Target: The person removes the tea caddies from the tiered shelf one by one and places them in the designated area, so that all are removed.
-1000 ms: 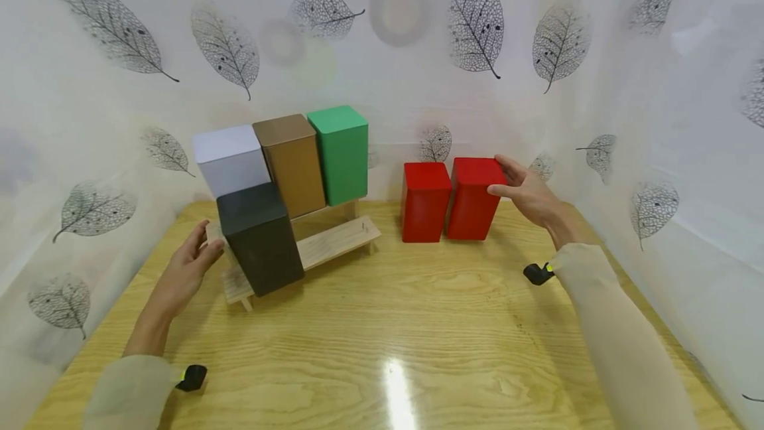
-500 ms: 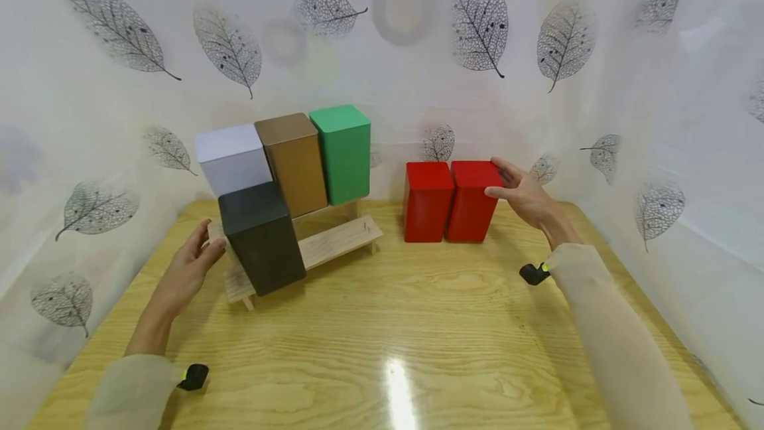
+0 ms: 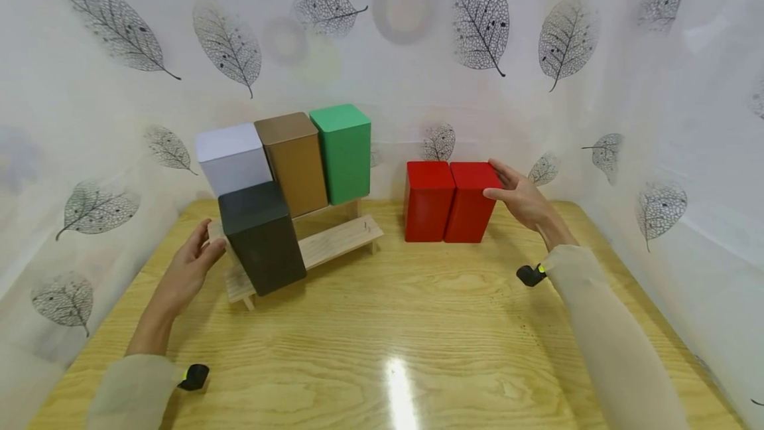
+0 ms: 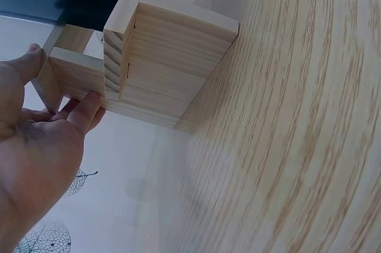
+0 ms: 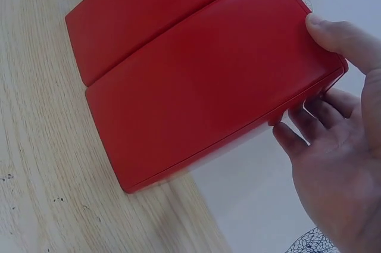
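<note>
My right hand [image 3: 528, 203] grips the upper right edge of the right red box [image 3: 471, 208], thumb on the near side and fingers curled behind. The box stands upright on the table, its side against the left red box [image 3: 427, 211]; the right wrist view shows a narrow seam between them. At the left, my left hand [image 3: 186, 272] holds the end of a stepped wooden rack [image 4: 161, 56] between thumb and fingers. On the rack's lower step stands a black box [image 3: 265, 244]. White [image 3: 231, 158], brown [image 3: 296, 171] and green [image 3: 343, 158] boxes stand in a row on its upper step.
The wooden table [image 3: 358, 337] reaches back to a wall covering [image 3: 382, 65] printed with leaves. To the right of the black box, the lower step [image 3: 340, 242] shows bare wood. Small black devices [image 3: 193, 377] hang at both cuffs.
My right hand has moved slightly left, bringing the right red box against the left one and closing the gap between their tops. The left hand and rack have stayed put.
</note>
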Demonstrator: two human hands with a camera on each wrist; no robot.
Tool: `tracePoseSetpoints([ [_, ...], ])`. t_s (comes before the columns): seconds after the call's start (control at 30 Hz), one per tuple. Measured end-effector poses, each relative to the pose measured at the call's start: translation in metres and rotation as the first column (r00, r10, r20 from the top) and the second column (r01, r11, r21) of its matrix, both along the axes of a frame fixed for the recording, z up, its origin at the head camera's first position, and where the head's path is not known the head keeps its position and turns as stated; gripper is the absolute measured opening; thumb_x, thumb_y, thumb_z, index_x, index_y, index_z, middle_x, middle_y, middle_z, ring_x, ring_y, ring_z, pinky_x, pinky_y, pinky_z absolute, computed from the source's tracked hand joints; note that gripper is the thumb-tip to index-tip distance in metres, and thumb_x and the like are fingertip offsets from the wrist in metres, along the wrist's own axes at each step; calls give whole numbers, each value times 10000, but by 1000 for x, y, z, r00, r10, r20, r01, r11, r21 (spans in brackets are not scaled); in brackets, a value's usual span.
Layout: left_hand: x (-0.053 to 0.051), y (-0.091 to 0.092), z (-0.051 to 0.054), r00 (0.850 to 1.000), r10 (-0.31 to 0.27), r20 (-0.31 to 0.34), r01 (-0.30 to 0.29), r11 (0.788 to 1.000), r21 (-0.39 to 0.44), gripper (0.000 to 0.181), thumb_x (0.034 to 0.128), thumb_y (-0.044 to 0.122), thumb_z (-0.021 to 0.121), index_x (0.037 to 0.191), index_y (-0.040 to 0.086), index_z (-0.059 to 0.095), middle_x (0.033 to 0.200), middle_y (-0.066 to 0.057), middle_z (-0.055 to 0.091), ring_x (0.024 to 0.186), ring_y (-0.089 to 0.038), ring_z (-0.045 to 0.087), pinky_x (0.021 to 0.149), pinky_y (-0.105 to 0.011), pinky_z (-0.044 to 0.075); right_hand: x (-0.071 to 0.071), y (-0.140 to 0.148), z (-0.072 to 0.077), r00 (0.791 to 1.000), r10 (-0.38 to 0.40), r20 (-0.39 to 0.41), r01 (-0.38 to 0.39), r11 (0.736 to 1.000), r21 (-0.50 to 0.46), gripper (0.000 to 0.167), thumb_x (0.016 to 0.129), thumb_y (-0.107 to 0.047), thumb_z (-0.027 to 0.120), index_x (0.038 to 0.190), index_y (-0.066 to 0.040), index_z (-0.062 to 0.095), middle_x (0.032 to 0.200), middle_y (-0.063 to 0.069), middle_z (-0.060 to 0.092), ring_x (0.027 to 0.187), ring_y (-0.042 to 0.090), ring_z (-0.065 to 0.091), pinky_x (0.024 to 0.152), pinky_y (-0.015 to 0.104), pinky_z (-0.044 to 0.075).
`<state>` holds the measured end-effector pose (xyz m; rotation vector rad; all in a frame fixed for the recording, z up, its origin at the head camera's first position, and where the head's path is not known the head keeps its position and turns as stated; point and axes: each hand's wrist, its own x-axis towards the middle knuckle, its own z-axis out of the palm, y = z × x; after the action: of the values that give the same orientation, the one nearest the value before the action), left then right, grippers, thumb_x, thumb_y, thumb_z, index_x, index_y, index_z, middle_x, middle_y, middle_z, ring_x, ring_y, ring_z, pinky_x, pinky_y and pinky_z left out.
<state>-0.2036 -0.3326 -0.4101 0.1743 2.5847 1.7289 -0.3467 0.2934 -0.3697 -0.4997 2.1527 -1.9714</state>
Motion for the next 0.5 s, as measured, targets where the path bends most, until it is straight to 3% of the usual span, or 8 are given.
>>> tracePoseSetpoints([
  [0.5, -1, 0, 0, 1000, 7, 23, -7, 1000, -3, 794, 1125, 414, 410, 1643, 208, -155, 1688, -155, -172, 1534, -479, -58, 1146, -734, 114, -4, -1, -3, 999, 37, 16, -37, 999, -36, 865, 1032, -1, 592, 1668, -77, 10, 1737, 75, -53, 1589, 243, -34, 1262, 403, 115],
])
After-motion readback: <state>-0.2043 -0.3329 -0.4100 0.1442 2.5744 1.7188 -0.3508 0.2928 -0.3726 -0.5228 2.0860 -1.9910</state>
